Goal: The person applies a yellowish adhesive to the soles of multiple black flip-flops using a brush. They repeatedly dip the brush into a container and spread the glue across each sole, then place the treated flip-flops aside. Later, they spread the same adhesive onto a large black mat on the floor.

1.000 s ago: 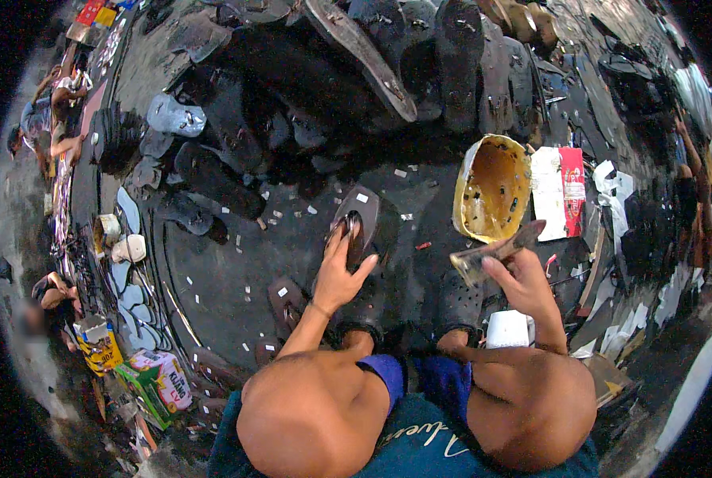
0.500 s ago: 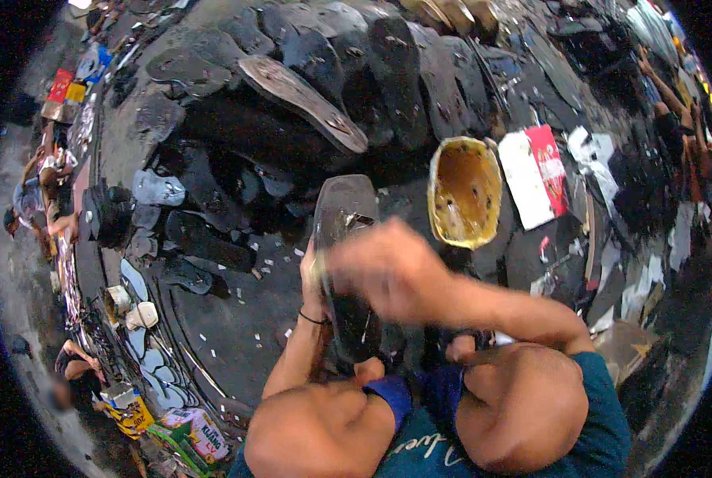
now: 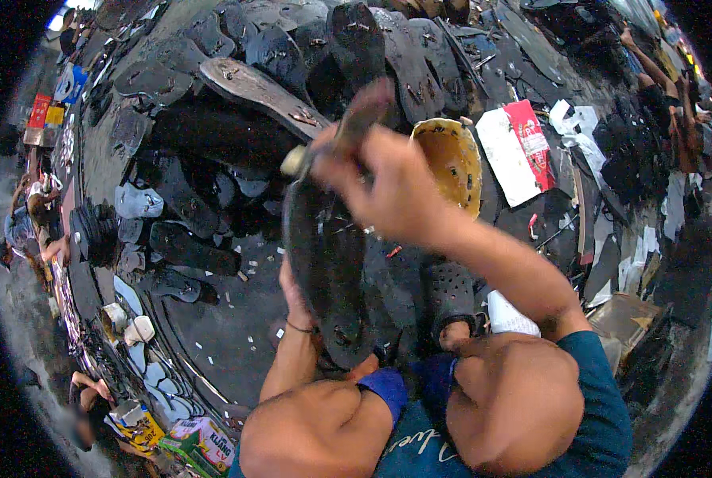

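A long black sandal sole (image 3: 330, 255) stands nearly upright in front of me, its lower end close to my foot. My left hand (image 3: 292, 291) grips it from behind along its left edge, most fingers hidden; a dark band circles the wrist. At the sole's upper end, my right hand (image 3: 384, 171) is closed round a dark tool, blurred by motion, with a pale yellow tip (image 3: 295, 161) at the sole's upper left edge. Beyond my right hand sits a yellow-rimmed tub (image 3: 477, 151) with a brown, stained inside, partly covered by the hand.
Several dark soles (image 3: 272, 52) are spread along the far side, with a worn brownish one (image 3: 252, 88) among them. A white and red cardboard piece (image 3: 515, 151) lies right of the tub. Pale sole-shaped pieces (image 3: 161, 382) lie at left. Other people sit at both sides.
My right hand has moved up from the sole's middle to its far end. The tub and surroundings appear shifted slightly up and left. My left hand keeps its hold.
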The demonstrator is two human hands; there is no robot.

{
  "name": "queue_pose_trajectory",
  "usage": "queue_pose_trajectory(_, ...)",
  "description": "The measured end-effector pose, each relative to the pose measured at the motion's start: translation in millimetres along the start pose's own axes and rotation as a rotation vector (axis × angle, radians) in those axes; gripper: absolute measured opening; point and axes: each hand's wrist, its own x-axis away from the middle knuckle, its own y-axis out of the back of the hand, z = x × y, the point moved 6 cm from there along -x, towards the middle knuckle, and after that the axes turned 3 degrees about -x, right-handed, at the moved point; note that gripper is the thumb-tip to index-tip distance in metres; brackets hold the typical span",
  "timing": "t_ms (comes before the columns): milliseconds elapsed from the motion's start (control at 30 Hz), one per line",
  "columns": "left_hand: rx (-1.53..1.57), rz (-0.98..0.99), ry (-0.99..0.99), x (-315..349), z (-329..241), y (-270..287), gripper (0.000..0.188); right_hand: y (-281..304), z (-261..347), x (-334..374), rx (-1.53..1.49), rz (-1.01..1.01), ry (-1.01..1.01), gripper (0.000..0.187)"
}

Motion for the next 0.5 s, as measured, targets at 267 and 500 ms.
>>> queue_pose_trajectory(267,-0.075,-0.241,-0.221,-4.3,-49.3,53.5,0.067,-36.6,31.6,100.6,-0.335,0.441,-0.009,0.027)
queue_pose_trajectory(500,0.143,-0.441,0.044,105.7,-6.8,88.3,0.061,65.8,-103.1,82.6,0.234,-0.059,-0.492,0.020)
